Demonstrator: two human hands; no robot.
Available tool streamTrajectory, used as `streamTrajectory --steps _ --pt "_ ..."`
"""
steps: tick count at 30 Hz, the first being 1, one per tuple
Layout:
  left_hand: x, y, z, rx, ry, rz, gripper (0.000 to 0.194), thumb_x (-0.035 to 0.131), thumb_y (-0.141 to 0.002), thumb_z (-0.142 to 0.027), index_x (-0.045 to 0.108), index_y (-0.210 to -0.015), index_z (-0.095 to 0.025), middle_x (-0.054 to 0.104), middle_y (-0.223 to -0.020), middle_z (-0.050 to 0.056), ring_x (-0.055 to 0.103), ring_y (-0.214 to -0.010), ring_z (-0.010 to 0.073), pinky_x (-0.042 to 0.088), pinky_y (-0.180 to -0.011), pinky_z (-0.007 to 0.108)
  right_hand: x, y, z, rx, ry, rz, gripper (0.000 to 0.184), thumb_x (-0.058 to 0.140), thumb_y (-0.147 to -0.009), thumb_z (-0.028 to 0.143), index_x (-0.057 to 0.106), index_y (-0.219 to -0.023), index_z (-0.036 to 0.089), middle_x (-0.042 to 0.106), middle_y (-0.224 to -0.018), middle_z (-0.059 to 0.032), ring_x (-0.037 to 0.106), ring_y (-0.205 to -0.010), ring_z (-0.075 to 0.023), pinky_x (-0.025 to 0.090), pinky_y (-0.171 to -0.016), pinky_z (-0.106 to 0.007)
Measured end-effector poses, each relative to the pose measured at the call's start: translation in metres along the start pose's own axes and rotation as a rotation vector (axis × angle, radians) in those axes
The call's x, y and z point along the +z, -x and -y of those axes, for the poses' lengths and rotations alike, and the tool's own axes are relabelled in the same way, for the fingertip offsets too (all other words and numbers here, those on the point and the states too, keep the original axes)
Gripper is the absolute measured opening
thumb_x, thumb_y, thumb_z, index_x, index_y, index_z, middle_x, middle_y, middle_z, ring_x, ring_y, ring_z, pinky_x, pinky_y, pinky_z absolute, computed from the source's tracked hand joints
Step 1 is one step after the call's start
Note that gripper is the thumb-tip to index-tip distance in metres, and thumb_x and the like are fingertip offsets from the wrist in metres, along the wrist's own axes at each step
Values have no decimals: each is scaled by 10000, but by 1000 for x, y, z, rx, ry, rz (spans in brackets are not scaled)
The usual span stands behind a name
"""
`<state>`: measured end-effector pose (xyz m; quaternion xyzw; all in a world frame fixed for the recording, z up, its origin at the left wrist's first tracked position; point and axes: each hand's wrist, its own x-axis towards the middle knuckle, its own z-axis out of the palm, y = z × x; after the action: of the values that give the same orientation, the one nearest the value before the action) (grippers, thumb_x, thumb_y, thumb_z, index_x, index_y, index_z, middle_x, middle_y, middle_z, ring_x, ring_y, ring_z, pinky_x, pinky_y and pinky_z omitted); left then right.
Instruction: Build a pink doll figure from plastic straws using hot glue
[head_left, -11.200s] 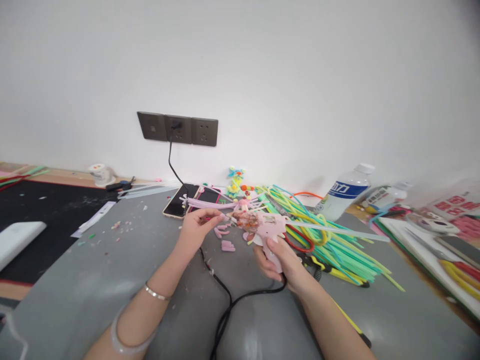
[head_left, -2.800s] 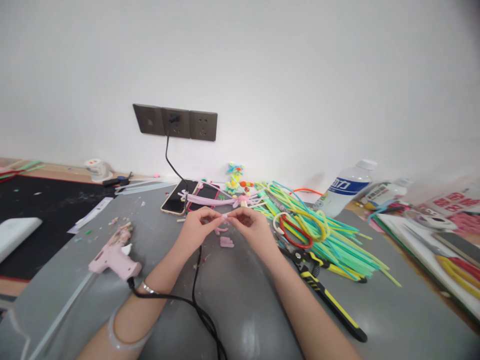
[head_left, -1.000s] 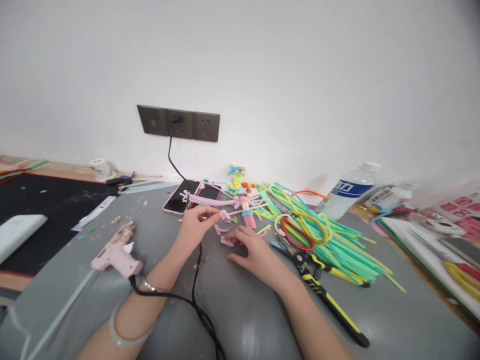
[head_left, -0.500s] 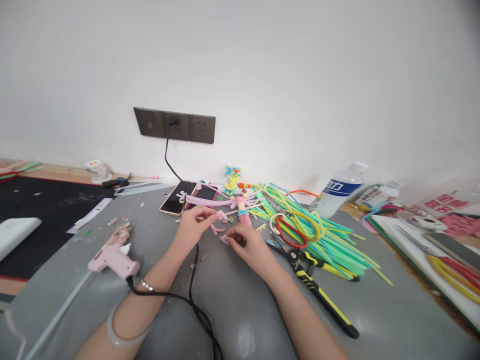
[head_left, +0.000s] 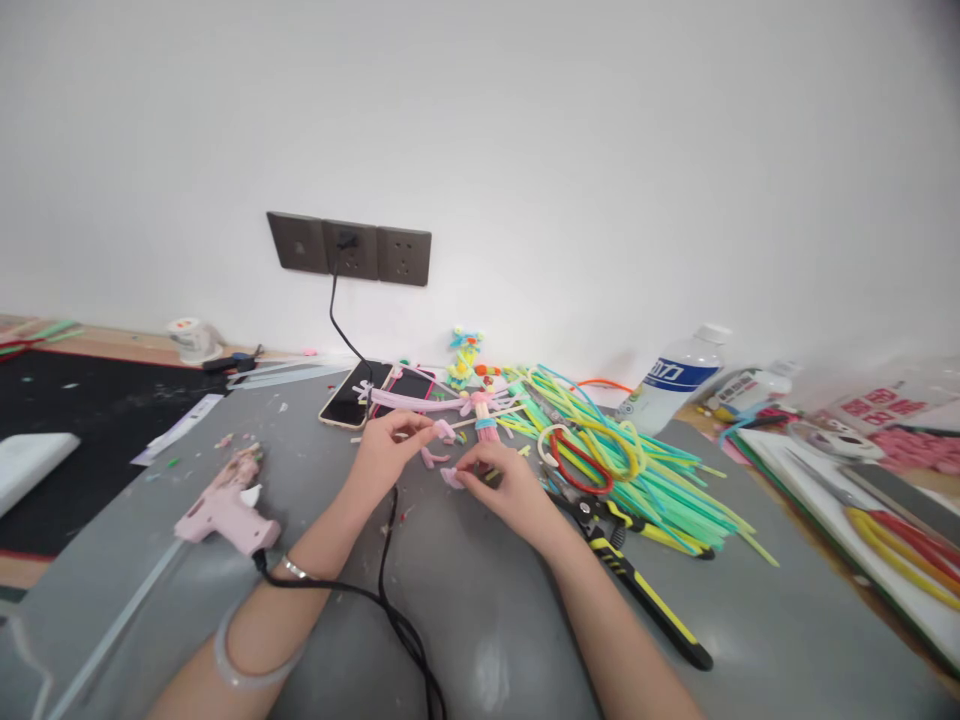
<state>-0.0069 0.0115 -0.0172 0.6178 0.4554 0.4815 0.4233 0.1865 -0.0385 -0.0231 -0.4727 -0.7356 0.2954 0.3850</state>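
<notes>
Thumb and forefinger of the left hand (head_left: pixel 390 455) pinch a curled pink piece (head_left: pixel 444 430) above the gray tabletop (head_left: pixel 510 640), a light tip grip that probably suits something so small and leaves most of it uncovered. The right hand (head_left: pixel 504 490) is just nearer the wearer, its thumb and forefinger meeting at the edge of a flat pink piece (head_left: pixel 450 477); it seems gripped, though at this size I cannot tell whether it is lifted clear of the surface. Both pieces sit close together between the hands, presumably so that they can be seen and compared. The pink glue gun (head_left: pixel 229 512) lies on its side to the left, likely parked there to keep its crusted, lumpy nozzle away from the fingers. Black-and-yellow cutters (head_left: pixel 651 600) rest at the right, hard and angular beside the loose sheaf of green and yellow stems (head_left: pixel 675 490), which look soft and fuzzy. Beyond the hands, a pink figure (head_left: pixel 481 405) of similar fluffy strands spreads thin limbs, with a pale blue band around its middle.
</notes>
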Motion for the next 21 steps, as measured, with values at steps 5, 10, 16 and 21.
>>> streamTrajectory --steps 5,10,16,21 --pt "1 2 -4 -22 34 95 224 728 -737 -381 752 -772 -161 745 -779 37 632 -598 152 491 -593 267 2 2 -1 -47 108 36 115 724 -823 307 671 -791 209 691 -791 -14 599 -782 -189 423 -767 -320" --pt "4 4 -3 -6 -67 235 216 725 -736 -375 756 -741 -161 729 -762 44 618 -622 152 465 -593 261 -9 -3 -3 5 -15 -177 113 659 -846 300 655 -818 191 654 -724 -13 571 -670 -168 440 -653 -287" --pt "6 6 0 42 -144 273 184 707 -761 -349 756 -745 -173 730 -800 45 611 -686 156 421 -593 251 -10 -4 -2 59 -151 -201 139 660 -820 321 680 -809 184 674 -744 -26 592 -678 -170 465 -646 -286" --pt "7 7 -1 23 -138 290 189 699 -781 -354 754 -772 -174 725 -803 38 606 -686 153 421 -600 251 -3 -4 -2 106 -209 -172 166 683 -791 351 697 -803 186 708 -764 -37 608 -682 -173 473 -646 -288"
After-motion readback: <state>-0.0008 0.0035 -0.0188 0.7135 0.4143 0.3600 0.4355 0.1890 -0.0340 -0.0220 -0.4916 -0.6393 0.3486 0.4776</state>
